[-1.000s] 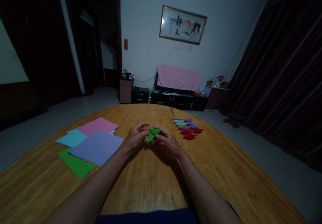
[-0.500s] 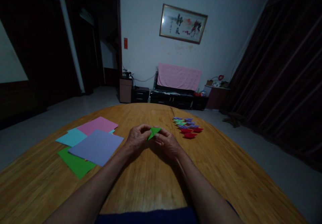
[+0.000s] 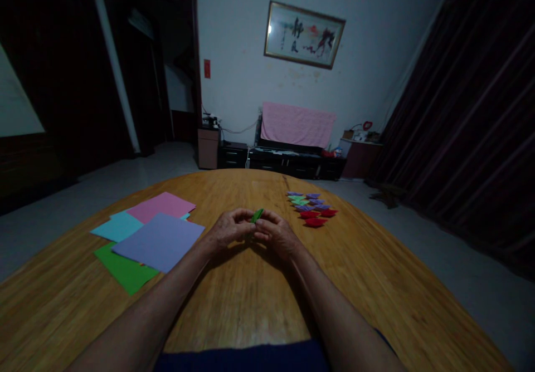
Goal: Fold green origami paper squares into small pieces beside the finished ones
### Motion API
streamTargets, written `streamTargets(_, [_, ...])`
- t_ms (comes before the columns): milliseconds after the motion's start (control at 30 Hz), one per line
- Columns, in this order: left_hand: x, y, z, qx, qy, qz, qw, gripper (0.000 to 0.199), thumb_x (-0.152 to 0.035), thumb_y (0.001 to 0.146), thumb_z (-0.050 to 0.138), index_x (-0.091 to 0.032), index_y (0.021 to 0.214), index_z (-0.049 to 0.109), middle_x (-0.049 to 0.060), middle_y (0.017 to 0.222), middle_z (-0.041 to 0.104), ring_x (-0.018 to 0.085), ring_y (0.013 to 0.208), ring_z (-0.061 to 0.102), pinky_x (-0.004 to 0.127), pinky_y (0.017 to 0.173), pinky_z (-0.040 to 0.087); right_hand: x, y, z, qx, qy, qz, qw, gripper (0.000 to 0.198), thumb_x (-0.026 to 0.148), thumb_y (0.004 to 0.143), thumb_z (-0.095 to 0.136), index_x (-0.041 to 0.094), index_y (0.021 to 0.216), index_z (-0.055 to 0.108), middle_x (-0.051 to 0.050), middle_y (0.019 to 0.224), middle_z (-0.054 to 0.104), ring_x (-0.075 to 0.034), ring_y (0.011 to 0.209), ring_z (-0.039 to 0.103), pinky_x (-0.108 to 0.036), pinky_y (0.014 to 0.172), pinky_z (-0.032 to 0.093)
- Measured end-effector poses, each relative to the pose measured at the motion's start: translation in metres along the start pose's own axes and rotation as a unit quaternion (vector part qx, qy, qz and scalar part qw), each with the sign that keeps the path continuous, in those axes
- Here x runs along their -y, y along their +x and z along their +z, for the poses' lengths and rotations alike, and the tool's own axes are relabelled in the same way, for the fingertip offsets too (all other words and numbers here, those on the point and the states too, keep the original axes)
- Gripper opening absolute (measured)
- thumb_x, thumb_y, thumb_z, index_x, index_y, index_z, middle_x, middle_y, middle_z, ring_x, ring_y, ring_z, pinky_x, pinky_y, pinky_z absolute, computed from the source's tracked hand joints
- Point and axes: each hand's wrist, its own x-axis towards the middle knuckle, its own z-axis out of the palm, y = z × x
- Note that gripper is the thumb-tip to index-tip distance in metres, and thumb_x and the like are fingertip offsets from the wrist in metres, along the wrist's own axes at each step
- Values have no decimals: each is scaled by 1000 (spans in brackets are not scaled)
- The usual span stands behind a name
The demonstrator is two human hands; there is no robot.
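A small folded piece of green paper (image 3: pixel 257 215) is held between my two hands above the middle of the wooden table (image 3: pixel 234 316). My left hand (image 3: pixel 229 230) pinches it from the left with thumb and fingers. From the right, my right hand (image 3: pixel 276 234) grips it too, its fingertips almost meeting the left ones. Only a narrow green sliver shows; the fingers hide the rest. To the right of my hands stand several folded paper boats: red ones (image 3: pixel 315 223) nearest, with purple ones (image 3: pixel 321 207) and light green ones (image 3: pixel 299 202) beyond.
Overlapping paper sheets lie at the left: purple (image 3: pixel 161 241), pink (image 3: pixel 163 205), light blue (image 3: pixel 119 227) and green (image 3: pixel 127 272). Past the table's far edge are a low black cabinet (image 3: pixel 271 163) and a pink cloth (image 3: pixel 298 124). A dark curtain (image 3: pixel 463 127) hangs at right.
The green paper showed a broad triangular face before; now it is turned or squeezed to a narrow edge. My hands have drawn slightly closer together around it.
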Motion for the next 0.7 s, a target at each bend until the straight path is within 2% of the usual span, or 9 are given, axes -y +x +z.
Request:
streamTargets(100, [0,0,2,-9,18,2,1000,27,-28,73,66,-19,98,70,3,78,65,13,64,57,24,59,42,-3,2,0,-12,-14,-7,1000,34,29,65,77,21,94,62,-3,84,69,-16,70,65,-28,65,51])
streamTargets(167, [0,2,3,-30,86,39,995,23,-26,73,64,-18,94,72,6,81,68,16,69,60,26,62,43,-6,3,0,-28,-27,-10,999,31,28,66,75,22,93,60,-1,82,68,-15,69,64,-28,63,50])
streamTargets(300, [3,8,4,-106,235,173,951,19,-16,69,63,-20,84,75,6,82,67,20,78,59,29,73,43,-12,6,2,-50,-81,-20,995,29,27,68,69,26,95,56,2,76,66,-16,67,61,-27,60,47])
streamTargets(367, [5,10,5,-127,270,208,932,21,-12,69,62,-21,83,75,6,82,66,20,79,59,30,76,42,-15,7,4,-57,-121,-43,990,28,24,68,65,26,95,56,2,73,65,-16,67,60,-26,59,46])
streamTargets(467, [10,12,7,-127,298,219,920,23,-11,73,58,-21,85,73,6,84,67,20,82,60,30,78,42,-18,11,6,-78,-202,-108,970,21,19,68,58,24,89,58,2,72,64,-16,68,60,-27,62,47])
streamTargets(567, [15,12,8,-126,302,208,922,23,-10,74,56,-20,88,72,6,86,68,20,82,61,30,79,43,-21,13,7,-113,-294,-169,934,17,18,71,54,22,86,60,-1,80,66,-17,75,62,-29,70,48])
streamTargets(700, [17,11,11,-133,297,186,927,21,-8,72,57,-20,83,69,5,82,68,20,80,60,31,78,43,-27,14,6,-144,-363,-178,903,19,14,72,55,23,88,59,-2,84,67,-19,78,63,-31,75,48])
